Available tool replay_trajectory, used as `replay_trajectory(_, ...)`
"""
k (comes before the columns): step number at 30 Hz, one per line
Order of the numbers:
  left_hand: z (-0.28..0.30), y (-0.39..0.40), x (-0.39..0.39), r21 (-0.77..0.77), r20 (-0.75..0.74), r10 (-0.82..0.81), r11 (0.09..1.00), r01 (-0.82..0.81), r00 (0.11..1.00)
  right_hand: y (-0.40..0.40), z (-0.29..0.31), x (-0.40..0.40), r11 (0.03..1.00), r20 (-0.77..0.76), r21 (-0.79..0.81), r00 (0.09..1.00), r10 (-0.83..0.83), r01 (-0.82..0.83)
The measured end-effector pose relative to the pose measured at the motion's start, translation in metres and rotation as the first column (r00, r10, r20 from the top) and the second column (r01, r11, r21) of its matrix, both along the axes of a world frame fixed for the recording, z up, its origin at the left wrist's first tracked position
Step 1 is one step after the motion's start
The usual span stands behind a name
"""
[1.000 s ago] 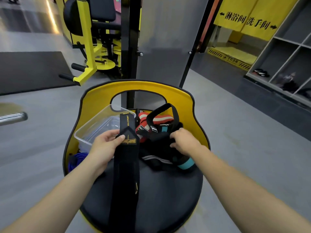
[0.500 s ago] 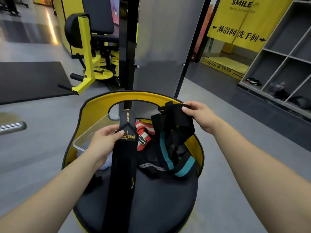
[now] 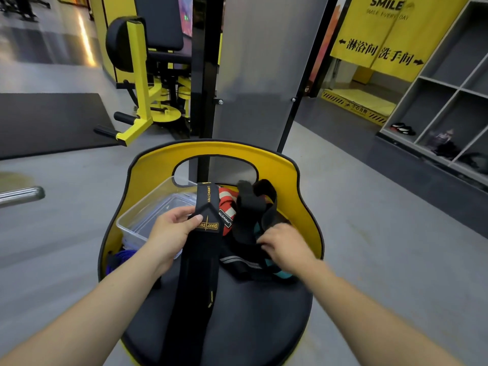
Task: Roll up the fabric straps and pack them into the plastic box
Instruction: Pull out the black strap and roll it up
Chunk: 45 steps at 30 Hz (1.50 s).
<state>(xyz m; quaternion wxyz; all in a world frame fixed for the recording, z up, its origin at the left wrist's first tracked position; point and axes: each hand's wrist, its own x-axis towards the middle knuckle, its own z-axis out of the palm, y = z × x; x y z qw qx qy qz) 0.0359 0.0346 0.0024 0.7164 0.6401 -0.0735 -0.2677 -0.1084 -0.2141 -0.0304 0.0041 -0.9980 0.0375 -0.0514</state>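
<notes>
My left hand (image 3: 171, 231) pinches the top of a long black strap (image 3: 196, 265) with yellow lettering, which hangs down over the black seat (image 3: 258, 313). My right hand (image 3: 286, 247) is closed on a black and teal strap (image 3: 253, 215) in the pile at the back of the seat. A red and white striped strap (image 3: 226, 200) lies behind it. The clear plastic box (image 3: 148, 210) stands at the left of the seat, just beyond my left hand.
The seat has a yellow curved backrest (image 3: 303, 196) with a cut-out. A blue item (image 3: 121, 256) lies under the box's near corner. A black post (image 3: 204, 101), a yellow gym machine (image 3: 140, 85), a chrome bar (image 3: 21, 194) at left and shelves (image 3: 449, 101) at right surround it.
My right hand had lifted the black and teal strap up above the backrest; now it has come back down to the pile. The left hand keeps its hold on the long black strap.
</notes>
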Motion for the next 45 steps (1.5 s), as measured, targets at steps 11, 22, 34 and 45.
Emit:
replay_trajectory(11, -0.007, 0.002, 0.001, 0.035, -0.009, -0.027, 0.999, 0.027, 1.0, 0.028, 0.01, 0.035, 0.65, 0.151, 0.578, 0.719, -0.679, 0.493)
replay_trajectory(22, -0.008, 0.001, 0.001, 0.018, -0.029, -0.055, 0.998, 0.056, 0.998, 0.01, 0.016, 0.092, 0.682, -0.069, 0.235, 0.712, -0.698, 0.692)
replay_trajectory(34, -0.003, -0.002, -0.004, 0.033, -0.026, -0.051, 0.998, 0.052, 0.998, -0.029, 0.039, 0.041, -0.175, -0.164, 0.983, 0.734, -0.659, 0.063)
replay_trajectory(45, 0.021, -0.052, 0.013, 0.204, 0.237, -0.068, 0.979, 0.019, 0.969, -0.028, 0.086, 0.047, -0.312, -0.098, 0.926, 0.664, -0.741, -0.211)
